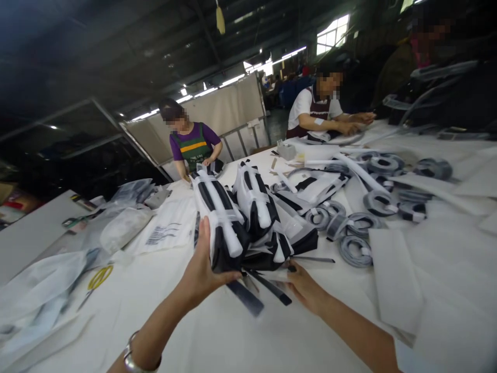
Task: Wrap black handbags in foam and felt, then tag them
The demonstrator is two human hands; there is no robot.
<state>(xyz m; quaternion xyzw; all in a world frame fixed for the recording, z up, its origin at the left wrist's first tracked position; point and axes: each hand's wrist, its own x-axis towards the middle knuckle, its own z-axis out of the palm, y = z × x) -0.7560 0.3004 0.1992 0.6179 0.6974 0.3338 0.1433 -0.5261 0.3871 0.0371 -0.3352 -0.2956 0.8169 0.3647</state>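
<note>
My left hand [200, 267] grips the near end of a black fabric bundle [217, 212] with a white roll along its top and a translucent band across it. The thumb lies at its front edge, with the other fingers up its left side. Beside it is a similar black-and-white bundle [255, 199]. My right hand [306, 287] is closed at the lower right edge of the pile. What its fingers pinch is partly hidden. Dark flat strips [272, 287] stick out of the pile between my hands.
Coiled grey strips [356, 251] and white sheets [396, 280] lie to the right. Yellow-handled scissors [100, 278] and clear plastic bags [128, 228] are at left. Across the white table, one person [194, 142] stands at left and another [316, 109] works farther right.
</note>
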